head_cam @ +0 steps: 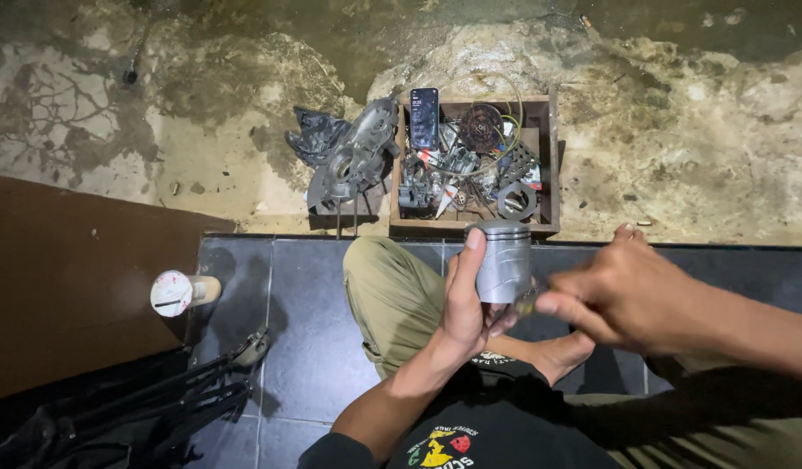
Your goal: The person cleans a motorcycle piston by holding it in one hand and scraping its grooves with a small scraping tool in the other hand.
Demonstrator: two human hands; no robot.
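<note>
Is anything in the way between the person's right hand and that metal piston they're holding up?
Nothing visible. The left hand holds the grey piston upright, and the right hand is right beside its lower edge, fingertips blurred, with no object between them.

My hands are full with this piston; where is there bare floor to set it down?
Left hand holds the piston; right hand is beside it. Free: dark tiles between the capped can and your knee; also concrete right of the wooden box. Crowded: inside the box, and around the engine casing.
</note>
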